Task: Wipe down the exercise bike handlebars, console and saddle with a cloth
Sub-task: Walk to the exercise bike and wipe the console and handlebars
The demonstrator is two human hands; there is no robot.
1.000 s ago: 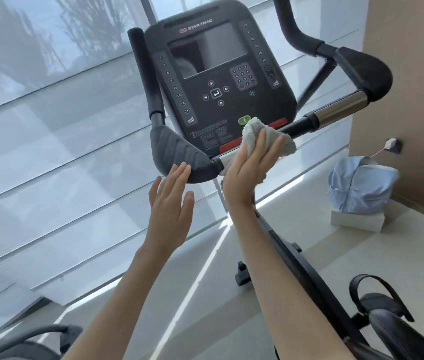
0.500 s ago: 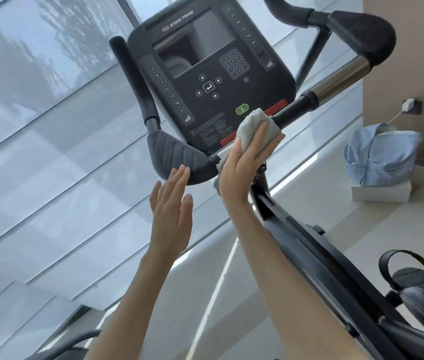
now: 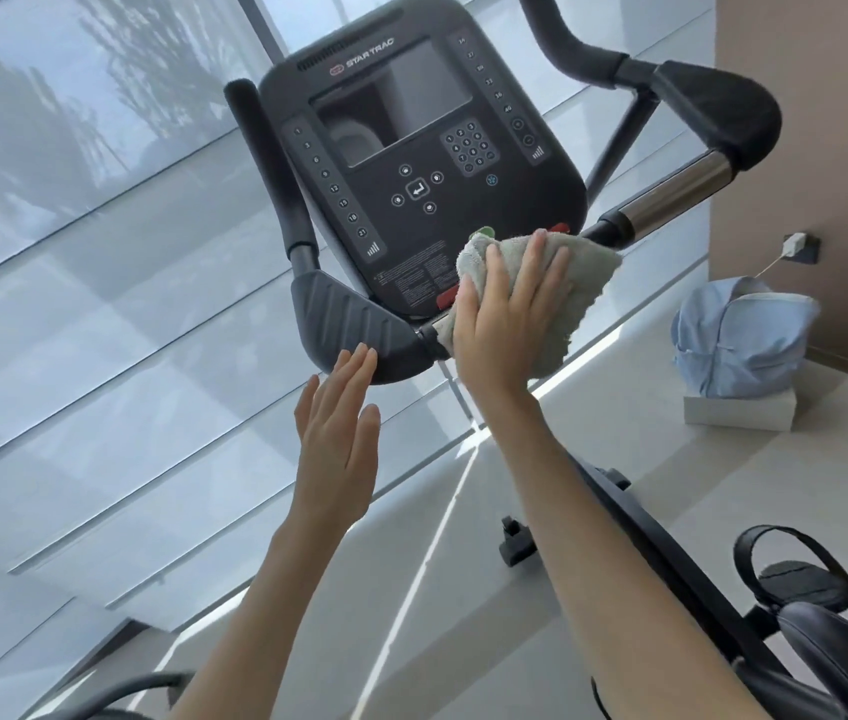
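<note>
As the cloth (image 3: pixel 557 298) sits on the lower edge of the console (image 3: pixel 421 163), you do best to press with the whole palm. Sweep along that edge in overlapping strokes and go lightly over the buttons so that none is triggered. Gather the loose corner so it does not drag.

Items, from the left:

- **Left hand (image 3: pixel 338 433):** flat, fingers straight and close together, holding nothing. Its fingertips reach the lower rim of the left grip pad (image 3: pixel 354 324), seemingly to steady the bike.
- **Console:** dark panel with the screen above and the keypad and arrow keys mid-face. The green and red buttons along the bottom are partly covered.
- **Cloth:** pale towelling, bunched over the console's bottom edge and the crossbar there, with one corner hanging free.
- **Right hand (image 3: pixel 505 324):** spread on the cloth with fingers extended, pressing rather than gripping.
- **Right handlebar (image 3: pixel 681 197):** chrome section with a black padded end, just beyond the cloth and likely due next.
- **Blue bag (image 3: pixel 744 340):** on a white box (image 3: pixel 739 410) on the floor, well apart.
</note>
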